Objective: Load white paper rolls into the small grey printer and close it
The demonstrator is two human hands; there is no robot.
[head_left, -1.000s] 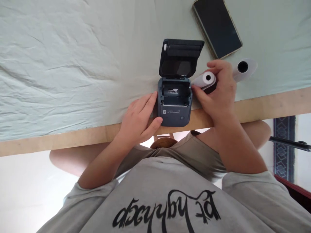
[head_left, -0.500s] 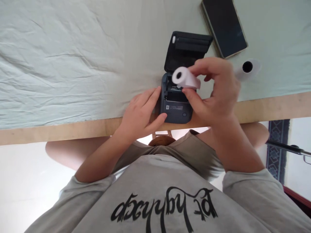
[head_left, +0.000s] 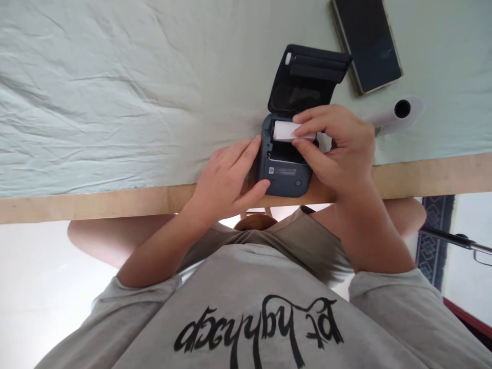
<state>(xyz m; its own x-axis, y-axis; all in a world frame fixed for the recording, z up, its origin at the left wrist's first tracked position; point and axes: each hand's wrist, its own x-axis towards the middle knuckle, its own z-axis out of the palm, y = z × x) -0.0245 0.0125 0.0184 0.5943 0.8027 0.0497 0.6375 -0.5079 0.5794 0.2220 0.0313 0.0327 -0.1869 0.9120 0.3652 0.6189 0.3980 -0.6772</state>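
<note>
A dark blue-grey portable label printer (head_left: 285,183) lies at the table's front edge, its black lid (head_left: 304,92) swung up and back. My right hand (head_left: 338,143) pinches a white paper roll (head_left: 283,130) between thumb and fingers. The roll lies crosswise within the printer's compartment, its right part covered by my fingers; whether it touches the bottom I cannot tell. Against the printer's left side rests my left hand (head_left: 229,174), with fingers stretched out and the thumb apart, its tip at the lower left corner.
A dark-screened phone (head_left: 369,46) lies beyond the lid to the right. Another white roll (head_left: 413,109), with a dark core, is on the pale green cloth (head_left: 115,102) right of my right hand. A bare wooden strip (head_left: 96,201) forms the table's near edge.
My right hand has brought the paper roll down and turned it from end-up to lying crosswise in the printer's compartment. My left hand keeps its place at the printer's side.
</note>
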